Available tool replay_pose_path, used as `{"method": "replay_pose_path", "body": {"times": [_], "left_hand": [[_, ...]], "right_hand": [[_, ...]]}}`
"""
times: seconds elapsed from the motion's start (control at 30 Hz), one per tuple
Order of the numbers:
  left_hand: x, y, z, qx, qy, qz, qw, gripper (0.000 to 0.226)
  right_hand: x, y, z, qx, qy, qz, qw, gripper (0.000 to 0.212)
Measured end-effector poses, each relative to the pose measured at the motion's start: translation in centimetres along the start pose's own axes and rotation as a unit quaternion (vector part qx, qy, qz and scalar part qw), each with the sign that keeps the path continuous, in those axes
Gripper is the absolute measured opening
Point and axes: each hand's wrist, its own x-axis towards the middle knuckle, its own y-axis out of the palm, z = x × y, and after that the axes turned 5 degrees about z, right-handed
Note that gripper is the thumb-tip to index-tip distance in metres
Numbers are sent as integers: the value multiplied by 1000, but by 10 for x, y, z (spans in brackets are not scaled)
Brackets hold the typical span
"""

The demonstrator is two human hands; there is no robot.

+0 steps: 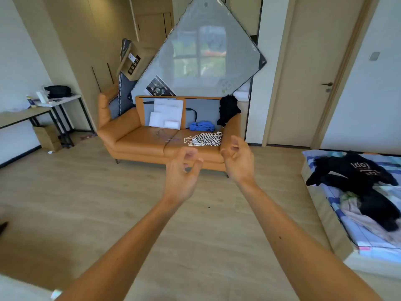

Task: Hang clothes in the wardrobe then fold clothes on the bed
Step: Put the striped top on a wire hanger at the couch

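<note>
Both my arms reach forward over the wooden floor toward an orange sofa (138,142). My left hand (183,172) and my right hand (238,157) have loosely curled fingers and hold nothing. On the sofa's right seat lie a black-and-white striped garment (206,139) and a crumpled blue garment (201,126). A black garment (229,110) hangs over the sofa's right arm. At the right, the bed (360,233) carries a black top with white lettering (355,170), black trousers (377,209) and a pale crumpled garment (351,205).
A plastic-wrapped mattress (208,51) and a cardboard box (133,61) lean behind the sofa. White foam sheets (167,114) stand on its seat. Tables with clutter (58,101) line the left wall. A closed door (308,72) is at the right.
</note>
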Motion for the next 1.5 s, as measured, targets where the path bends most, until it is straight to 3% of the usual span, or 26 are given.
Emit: {"method": "replay_pose_path", "body": {"times": [0.8,1.5], "left_hand": [[219,-17,205,-21,-7,42,999,21],[472,104,363,10,-49,20,999,22]], "right_hand": [[199,167,-67,-18,66,16,998,58],[496,282,-219,4,61,85,995,55]]}}
